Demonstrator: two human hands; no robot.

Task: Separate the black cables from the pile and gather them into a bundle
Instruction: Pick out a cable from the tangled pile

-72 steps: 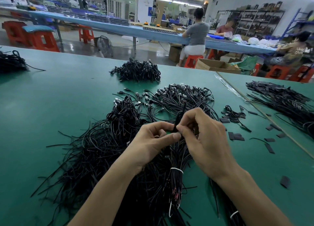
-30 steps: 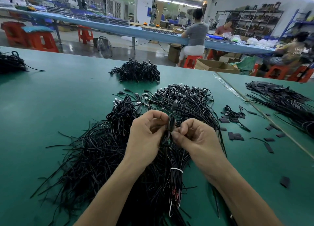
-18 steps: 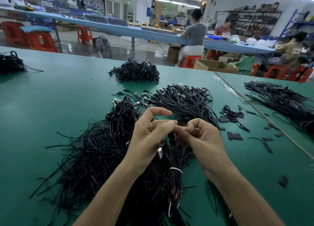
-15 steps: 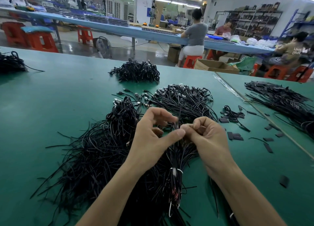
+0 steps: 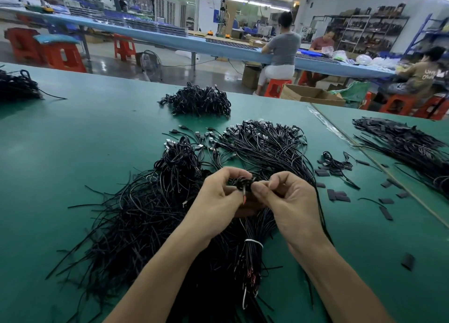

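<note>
A big loose pile of black cables [image 5: 136,215] spreads over the green table [image 5: 73,133] in front of me. Above it, my left hand [image 5: 216,198] and my right hand [image 5: 289,201] meet at a small coiled black cable [image 5: 244,183]; both pinch it between thumb and fingertips. Under my hands lies a bundle [image 5: 252,254] tied with a white band. A fan of cables with metal plugs [image 5: 264,143] lies just beyond my hands.
A finished heap of coiled cables [image 5: 198,101] sits farther back, another heap [image 5: 17,85] at the far left edge. Black sleeve pieces [image 5: 337,196] are scattered to the right, beside a second green table with more cables [image 5: 408,143]. People work at a blue bench behind.
The straight cable held upright between my hands earlier is now wound into a small coil at my fingertips. Both hands stayed over the pile's middle.
</note>
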